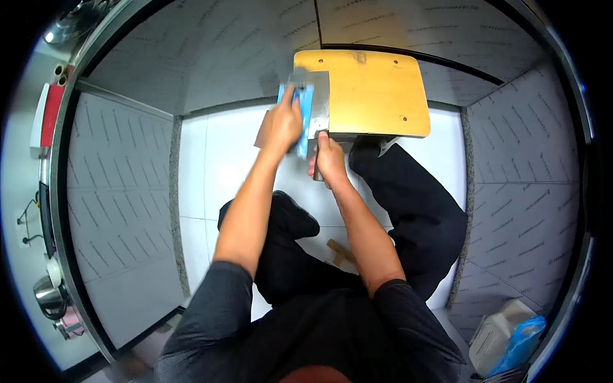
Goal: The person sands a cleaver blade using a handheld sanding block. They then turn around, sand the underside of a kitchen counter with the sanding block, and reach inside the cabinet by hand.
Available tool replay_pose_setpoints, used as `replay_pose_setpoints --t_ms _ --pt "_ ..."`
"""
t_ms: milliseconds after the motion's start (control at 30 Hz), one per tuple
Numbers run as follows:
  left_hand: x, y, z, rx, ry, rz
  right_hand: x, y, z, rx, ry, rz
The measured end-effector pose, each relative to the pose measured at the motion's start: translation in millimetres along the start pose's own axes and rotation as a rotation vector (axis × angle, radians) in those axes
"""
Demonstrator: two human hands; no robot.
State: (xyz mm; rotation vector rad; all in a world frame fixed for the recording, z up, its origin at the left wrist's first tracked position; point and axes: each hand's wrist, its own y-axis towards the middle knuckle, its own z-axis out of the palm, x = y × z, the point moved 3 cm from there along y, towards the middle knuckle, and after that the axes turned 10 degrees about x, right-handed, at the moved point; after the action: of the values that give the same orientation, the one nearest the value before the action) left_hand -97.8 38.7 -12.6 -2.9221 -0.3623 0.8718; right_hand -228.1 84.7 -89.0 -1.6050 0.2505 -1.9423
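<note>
My right hand (330, 161) is wrapped round the dark handle of a cleaver (321, 99). The cleaver's broad grey blade lies along the left edge of a yellow wooden stool top (377, 96). My left hand (285, 126) grips a flat blue rectangular block (306, 108) against the blade's left side, its index finger stretched along it. The block is smeared by motion, so its exact kind cannot be made out. Part of it is hidden under my fingers.
White floor tiles (195, 166) lie between grey cabinet panels on both sides. My legs straddle the space before the stool. A brown strip (341, 252) rests on the floor. At lower right stands a pale plastic jug (501, 332) beside a blue bag (520, 341). A counter with pots runs along the left.
</note>
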Motion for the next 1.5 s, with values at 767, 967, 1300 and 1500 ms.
replay_pose_setpoints --t_ms 767,967,1300,1500 --pt "17 38 2 -0.11 -0.029 0.103 -7 5 -1 -0.032 -0.033 -0.042" --pt "19 -42 18 -0.166 -0.029 0.113 -10 10 -2 -0.045 -0.053 -0.085" --pt "10 -31 11 -0.085 -0.045 0.027 -7 8 -2 -0.041 -0.045 -0.063" --pt "8 32 -3 -0.05 -0.011 0.041 -10 8 -3 -0.049 -0.065 -0.073"
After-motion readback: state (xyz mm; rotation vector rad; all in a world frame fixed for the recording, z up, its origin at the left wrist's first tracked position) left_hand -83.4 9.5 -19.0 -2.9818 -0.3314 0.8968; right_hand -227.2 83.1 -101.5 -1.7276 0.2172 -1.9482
